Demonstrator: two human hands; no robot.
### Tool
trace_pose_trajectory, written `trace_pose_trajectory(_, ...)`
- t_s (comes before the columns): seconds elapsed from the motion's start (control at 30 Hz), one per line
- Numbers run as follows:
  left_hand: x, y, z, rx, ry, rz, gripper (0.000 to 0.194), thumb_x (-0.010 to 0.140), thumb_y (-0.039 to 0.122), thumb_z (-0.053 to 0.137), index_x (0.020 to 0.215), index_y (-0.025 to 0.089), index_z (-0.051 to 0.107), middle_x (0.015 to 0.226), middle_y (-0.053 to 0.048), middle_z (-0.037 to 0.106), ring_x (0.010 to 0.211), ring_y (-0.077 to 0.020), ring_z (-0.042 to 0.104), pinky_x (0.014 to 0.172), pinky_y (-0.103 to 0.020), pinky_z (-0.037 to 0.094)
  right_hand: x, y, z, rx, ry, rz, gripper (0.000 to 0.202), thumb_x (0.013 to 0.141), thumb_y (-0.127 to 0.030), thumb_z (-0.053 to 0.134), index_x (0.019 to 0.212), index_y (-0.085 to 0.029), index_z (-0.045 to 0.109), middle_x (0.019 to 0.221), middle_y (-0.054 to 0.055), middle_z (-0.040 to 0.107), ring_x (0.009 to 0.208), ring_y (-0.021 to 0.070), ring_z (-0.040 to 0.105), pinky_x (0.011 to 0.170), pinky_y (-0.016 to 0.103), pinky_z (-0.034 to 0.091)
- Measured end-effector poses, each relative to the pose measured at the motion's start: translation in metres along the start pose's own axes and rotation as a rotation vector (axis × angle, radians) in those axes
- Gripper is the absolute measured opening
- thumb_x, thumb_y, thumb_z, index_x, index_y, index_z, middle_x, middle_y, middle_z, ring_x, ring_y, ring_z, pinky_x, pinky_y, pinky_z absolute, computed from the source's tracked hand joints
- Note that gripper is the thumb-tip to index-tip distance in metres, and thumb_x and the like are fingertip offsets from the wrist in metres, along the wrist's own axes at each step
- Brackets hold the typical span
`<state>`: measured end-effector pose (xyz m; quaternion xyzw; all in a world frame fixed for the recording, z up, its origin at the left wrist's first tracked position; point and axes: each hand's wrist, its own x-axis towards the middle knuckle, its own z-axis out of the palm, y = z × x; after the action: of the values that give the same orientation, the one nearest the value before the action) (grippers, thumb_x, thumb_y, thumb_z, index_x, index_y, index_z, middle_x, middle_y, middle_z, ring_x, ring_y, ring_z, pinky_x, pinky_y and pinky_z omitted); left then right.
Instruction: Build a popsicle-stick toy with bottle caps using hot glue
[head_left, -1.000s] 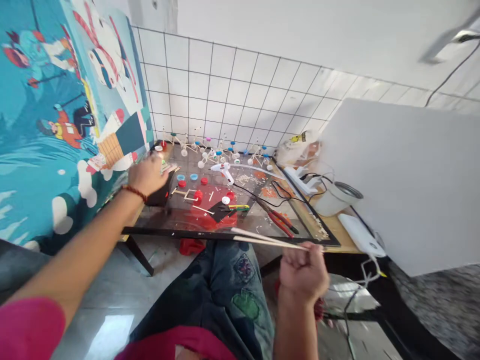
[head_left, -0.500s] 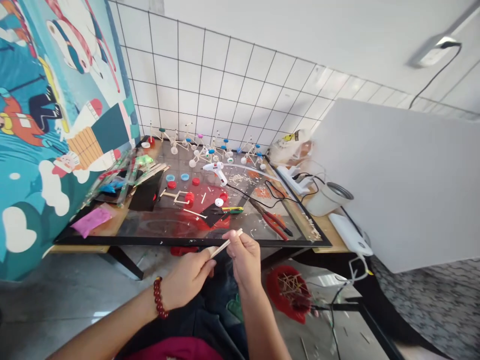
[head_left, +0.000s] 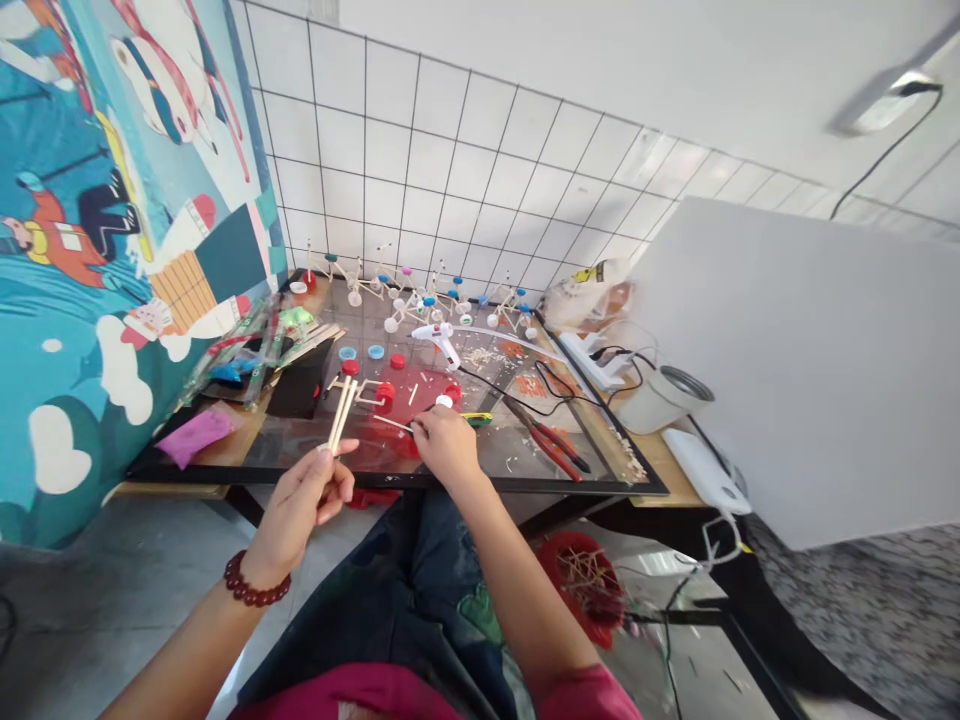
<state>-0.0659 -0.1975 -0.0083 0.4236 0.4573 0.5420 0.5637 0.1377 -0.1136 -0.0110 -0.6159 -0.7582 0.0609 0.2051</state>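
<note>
My left hand [head_left: 311,490] is raised in front of the table's near edge, closed around a few pale wooden sticks [head_left: 343,412] that point up and away. My right hand [head_left: 448,446] is low over the tabletop, its fingers curled at the right end of a thin wooden stick [head_left: 392,423]. Its fingertips are partly hidden. Just beyond that hand lie a white cap [head_left: 444,401] and a yellow-green utility knife [head_left: 478,419], partly covered. A small wooden stick frame with a red bottle cap [head_left: 385,392] lies to the left.
A white glue gun [head_left: 439,340] rests mid-table, its cord running right. Red-handled pliers [head_left: 555,450] lie at the right. Several stick-and-cap models [head_left: 427,300] stand along the back. A pink packet [head_left: 196,436] is at left; a red bin [head_left: 581,585] of sticks sits below.
My hands have separated. The left has moved left and raised the sticks upright; the right has let go of them and reached forward to the stick on the table.
</note>
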Motion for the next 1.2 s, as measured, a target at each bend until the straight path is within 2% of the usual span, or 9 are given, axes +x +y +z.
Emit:
trace_pose_trajectory(0.17, 0.009, 0.001, 0.001, -0.028, 0.029, -0.03, 0.049, 0.082, 0.053, 0.067, 0.112, 0.014, 0.067, 0.06, 0.0, 0.057, 0.043, -0.0055, 0.035, 0.043, -0.02, 0.023, 0.015, -0.007, 0.007, -0.238, -0.07, -0.087, 0.023, 0.09, -0.027, 0.055, 0.09, -0.017, 0.076, 0.094, 0.012, 0.071, 0.09, 0.0233, 0.065, 0.077, 0.031, 0.045)
trace_pose_trajectory(0.3, 0.017, 0.0, 0.011, -0.075, 0.001, -0.042, 0.05, 0.08, 0.054, 0.069, 0.109, 0.013, 0.068, 0.062, 0.0, 0.059, 0.042, -0.0047, 0.036, 0.042, -0.019, 0.024, 0.024, 0.0, -0.003, -0.17, -0.001, 0.124, 0.024, 0.09, -0.027, 0.054, 0.089, -0.017, 0.076, 0.096, 0.012, 0.072, 0.084, 0.0217, 0.066, 0.072, 0.03, 0.044)
trace_pose_trajectory(0.47, 0.012, -0.009, 0.025, -0.09, -0.073, -0.114, 0.051, 0.081, 0.057, 0.067, 0.106, 0.013, 0.066, 0.062, 0.001, 0.057, 0.041, -0.0041, 0.036, 0.041, -0.019, 0.021, 0.007, 0.002, -0.006, 0.434, 0.125, 0.192, 0.025, 0.091, -0.036, 0.056, 0.09, -0.019, 0.075, 0.086, 0.006, 0.072, 0.078, 0.0185, 0.063, 0.071, 0.028, 0.044)
trace_pose_trajectory(0.57, 0.001, -0.028, 0.028, -0.018, -0.186, -0.171, 0.05, 0.086, 0.059, 0.06, 0.106, 0.013, 0.064, 0.063, 0.0, 0.057, 0.042, -0.0049, 0.038, 0.042, -0.019, 0.022, -0.02, -0.01, 0.002, 0.964, -0.015, 0.137, 0.03, 0.089, -0.045, 0.058, 0.092, -0.019, 0.073, 0.08, 0.002, 0.07, 0.074, 0.0169, 0.062, 0.07, 0.027, 0.046)
trace_pose_trajectory(0.73, -0.012, -0.045, 0.027, 0.124, -0.306, -0.185, 0.049, 0.093, 0.058, 0.048, 0.114, 0.016, 0.063, 0.068, -0.001, 0.059, 0.044, -0.0068, 0.04, 0.043, -0.021, 0.027, -0.045, -0.021, 0.012, 1.182, -0.064, 0.178, 0.032, 0.087, -0.045, 0.061, 0.072, -0.017, 0.066, 0.064, -0.002, 0.059, 0.057, 0.01, 0.049, 0.057, 0.023, 0.038)
trace_pose_trajectory(0.83, -0.01, -0.032, 0.02, 0.346, -0.29, -0.02, 0.045, 0.096, 0.052, 0.044, 0.117, 0.019, 0.066, 0.073, -0.004, 0.064, 0.048, -0.0109, 0.05, 0.048, -0.024, 0.039, -0.041, -0.01, 0.012, 1.246, 0.106, 0.317, 0.032, 0.083, -0.046, 0.063, 0.071, -0.017, 0.062, 0.059, -0.003, 0.055, 0.049, 0.0072, 0.039, 0.047, 0.021, 0.029)
trace_pose_trajectory(1.0, 0.015, -0.003, 0.004, 1.062, -0.046, 0.52, 0.04, 0.097, 0.034, 0.044, 0.128, 0.018, 0.064, 0.1, -0.015, 0.072, 0.093, -0.0275, 0.069, 0.078, -0.036, 0.052, -0.03, 0.017, 0.01, 1.426, 0.377, 0.486, 0.036, 0.075, -0.05, 0.07, 0.067, -0.018, 0.054, 0.053, -0.006, 0.051, 0.042, 0.0052, 0.039, 0.04, 0.018, 0.026)
trace_pose_trajectory(1.1, 0.043, 0.009, 0.002, 1.513, -0.066, 0.472, 0.042, 0.099, 0.025, 0.036, 0.132, 0.014, 0.059, 0.099, -0.016, 0.071, 0.091, -0.029, 0.069, 0.07, -0.036, 0.053, -0.027, 0.022, 0.012, 1.457, 0.37, 0.52, 0.036, 0.071, -0.05, 0.074, 0.071, -0.019, 0.055, 0.055, -0.006, 0.056, 0.043, 0.0059, 0.046, 0.041, 0.017, 0.035)
trace_pose_trajectory(1.2, 0.071, 0.014, 0.006, 1.702, -0.139, 0.404, 0.038, 0.097, 0.02, 0.036, 0.121, 0.012, 0.064, 0.096, -0.015, 0.069, 0.088, -0.0304, 0.069, 0.065, -0.038, 0.052, -0.025, 0.022, 0.013, 1.442, 0.321, 0.536, 0.037, 0.068, -0.047, 0.078, 0.079, -0.019, 0.057, 0.061, -0.004, 0.064, 0.046, 0.0072, 0.053, 0.044, 0.018, 0.042)
